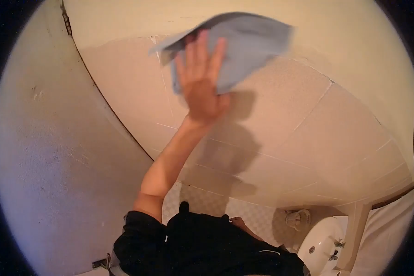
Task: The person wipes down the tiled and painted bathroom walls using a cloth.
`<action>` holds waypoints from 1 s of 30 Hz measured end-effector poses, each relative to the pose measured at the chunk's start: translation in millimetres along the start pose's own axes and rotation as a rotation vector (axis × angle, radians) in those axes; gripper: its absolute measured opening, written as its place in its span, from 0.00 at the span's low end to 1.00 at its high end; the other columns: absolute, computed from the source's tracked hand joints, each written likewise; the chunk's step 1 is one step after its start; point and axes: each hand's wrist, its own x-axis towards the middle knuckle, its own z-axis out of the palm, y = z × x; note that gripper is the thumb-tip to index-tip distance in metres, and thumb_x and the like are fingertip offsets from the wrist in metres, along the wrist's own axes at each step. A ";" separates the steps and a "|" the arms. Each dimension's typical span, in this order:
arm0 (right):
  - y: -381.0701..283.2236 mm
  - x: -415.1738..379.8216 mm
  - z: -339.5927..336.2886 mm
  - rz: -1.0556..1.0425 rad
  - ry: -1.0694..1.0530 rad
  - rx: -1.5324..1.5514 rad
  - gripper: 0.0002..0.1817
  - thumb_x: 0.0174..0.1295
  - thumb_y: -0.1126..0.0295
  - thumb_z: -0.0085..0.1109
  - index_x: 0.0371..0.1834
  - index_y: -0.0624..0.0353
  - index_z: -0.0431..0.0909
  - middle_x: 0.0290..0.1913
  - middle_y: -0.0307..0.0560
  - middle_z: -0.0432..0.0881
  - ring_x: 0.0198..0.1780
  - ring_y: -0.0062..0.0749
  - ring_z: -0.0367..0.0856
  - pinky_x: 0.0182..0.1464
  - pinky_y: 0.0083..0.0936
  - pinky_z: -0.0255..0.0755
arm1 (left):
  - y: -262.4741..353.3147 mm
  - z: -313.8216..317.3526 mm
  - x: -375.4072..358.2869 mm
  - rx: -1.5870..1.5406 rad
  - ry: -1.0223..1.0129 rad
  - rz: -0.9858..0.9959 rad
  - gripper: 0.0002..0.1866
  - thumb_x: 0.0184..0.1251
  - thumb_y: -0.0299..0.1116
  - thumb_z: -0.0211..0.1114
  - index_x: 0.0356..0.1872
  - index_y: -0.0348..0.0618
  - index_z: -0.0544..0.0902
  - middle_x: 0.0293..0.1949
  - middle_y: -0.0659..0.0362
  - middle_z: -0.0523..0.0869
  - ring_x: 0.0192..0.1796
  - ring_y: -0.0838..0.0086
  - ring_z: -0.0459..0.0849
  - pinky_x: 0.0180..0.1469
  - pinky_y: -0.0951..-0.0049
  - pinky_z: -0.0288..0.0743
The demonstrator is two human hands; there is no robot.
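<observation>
My left hand [201, 83] is raised high on the wall, its fingers spread flat over a grey-blue cloth [253, 43]. The cloth lies between the palm and the wall, around the line where pinkish tiles [290, 101] meet the cream upper wall. Its upper edge stands away from the surface, and hand and cloth are slightly blurred. Low beside my dark clothing, my right hand [237, 222] is small and partly hidden; its fingers cannot be made out.
A pale door or panel [55, 152] curves down the left side, with a metal latch [102, 262] at its bottom. At the lower right are a white washbasin [321, 244] with taps and a small bin [297, 220]. A white curtain [382, 230] hangs at the right.
</observation>
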 end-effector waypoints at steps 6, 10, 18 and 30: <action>-26.3 -17.8 -24.5 0.110 0.048 -0.012 0.15 0.64 0.64 0.58 0.47 0.59 0.86 0.41 0.51 0.89 0.41 0.37 0.88 0.46 0.33 0.83 | 77.6 26.1 -0.4 -0.032 -0.325 0.251 0.35 0.53 0.31 0.58 0.68 0.57 0.76 0.67 0.60 0.76 0.64 0.62 0.76 0.73 0.47 0.56; -32.6 -15.0 -37.2 0.263 0.000 -0.008 0.13 0.62 0.66 0.60 0.47 0.58 0.86 0.42 0.50 0.89 0.44 0.40 0.88 0.47 0.34 0.83 | 84.3 32.1 -74.5 -0.064 -0.389 0.230 0.32 0.54 0.31 0.57 0.66 0.56 0.78 0.60 0.64 0.81 0.60 0.65 0.78 0.71 0.51 0.58; 42.1 -34.0 -22.7 -0.466 -0.028 -0.586 0.14 0.64 0.63 0.63 0.48 0.58 0.84 0.40 0.51 0.88 0.32 0.36 0.88 0.31 0.33 0.82 | 24.8 24.1 -52.5 -0.010 -0.011 -0.108 0.38 0.55 0.39 0.50 0.73 0.45 0.69 0.75 0.42 0.62 0.75 0.40 0.59 0.73 0.35 0.44; -29.7 -70.3 -29.7 0.827 0.196 0.642 0.18 0.66 0.58 0.57 0.50 0.61 0.81 0.40 0.45 0.87 0.33 0.40 0.85 0.34 0.41 0.79 | 87.5 46.5 -74.7 -0.178 -0.415 0.388 0.32 0.54 0.30 0.58 0.67 0.53 0.77 0.61 0.65 0.82 0.55 0.70 0.82 0.76 0.55 0.55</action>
